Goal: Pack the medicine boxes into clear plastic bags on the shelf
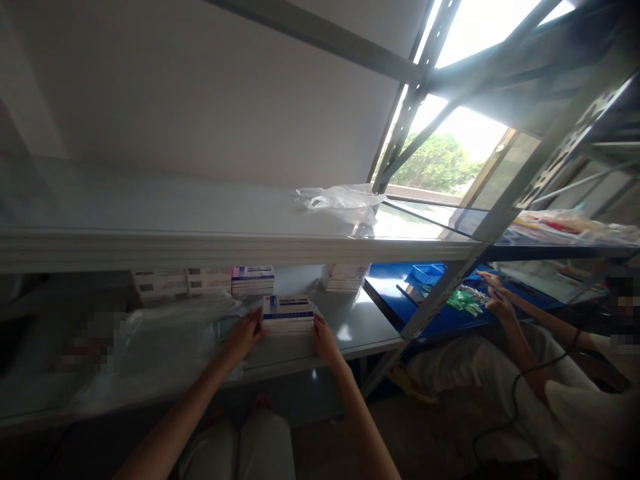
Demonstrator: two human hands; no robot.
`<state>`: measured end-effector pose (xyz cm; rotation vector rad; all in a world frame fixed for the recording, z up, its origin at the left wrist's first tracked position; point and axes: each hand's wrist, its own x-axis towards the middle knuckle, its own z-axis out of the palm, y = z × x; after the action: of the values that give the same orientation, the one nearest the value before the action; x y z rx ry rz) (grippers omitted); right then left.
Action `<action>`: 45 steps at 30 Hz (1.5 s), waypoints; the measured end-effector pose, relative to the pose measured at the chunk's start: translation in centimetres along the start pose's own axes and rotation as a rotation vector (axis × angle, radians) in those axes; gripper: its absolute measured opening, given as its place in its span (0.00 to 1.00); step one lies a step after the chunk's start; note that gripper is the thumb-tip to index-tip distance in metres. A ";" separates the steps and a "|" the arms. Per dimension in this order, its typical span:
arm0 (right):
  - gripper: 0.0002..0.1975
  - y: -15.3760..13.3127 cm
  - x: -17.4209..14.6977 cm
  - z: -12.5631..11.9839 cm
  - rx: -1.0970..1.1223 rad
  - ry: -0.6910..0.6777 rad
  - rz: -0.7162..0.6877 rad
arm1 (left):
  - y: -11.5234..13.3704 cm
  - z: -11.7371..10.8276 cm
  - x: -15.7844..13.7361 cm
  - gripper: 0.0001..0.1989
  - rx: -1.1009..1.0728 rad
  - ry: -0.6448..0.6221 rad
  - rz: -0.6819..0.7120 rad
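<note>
Between my two hands is a stack of white and blue boxes (289, 313) on the grey shelf, close to its front edge. My left hand (245, 337) presses against the stack's left end, and my right hand (325, 333) against its right end, so the stack is gripped from both sides. Whether its underside rests on the shelf I cannot tell. Just behind stands another stack of the same white and blue boxes (253, 280). A clear plastic bag (175, 340) lies on the shelf to the left of my left hand.
More white boxes stand at the back left (160, 282) and back right (347, 277). An upper shelf edge (225, 250) runs above my hands, with a plastic bag (345, 200) on it. At right, a seated co-worker's hands (500, 297) are over a blue table with green pieces (463, 301).
</note>
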<state>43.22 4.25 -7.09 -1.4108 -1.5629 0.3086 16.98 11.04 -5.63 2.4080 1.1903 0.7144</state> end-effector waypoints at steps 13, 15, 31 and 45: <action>0.30 -0.9 -5.3 1.9 -0.335 0.013 0.022 | 2.0 -0.7 -2.1 0.23 0.471 -0.032 0.206; 0.28 -0.5 -5.6 1.4 -0.250 -0.008 -0.002 | 2.5 -0.6 -2.3 0.26 0.436 -0.004 0.238; 0.22 -2.6 -0.9 -1.6 0.501 0.078 0.357 | 3.1 -2.7 -2.1 0.07 0.436 0.031 0.262; 0.15 -2.7 -1.7 -3.1 0.291 -0.100 0.107 | 4.1 -0.3 -2.5 0.06 0.048 0.062 0.326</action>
<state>43.64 0.73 -4.40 -1.2678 -1.4563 0.6529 18.07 6.72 -3.93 2.6709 0.8515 0.8694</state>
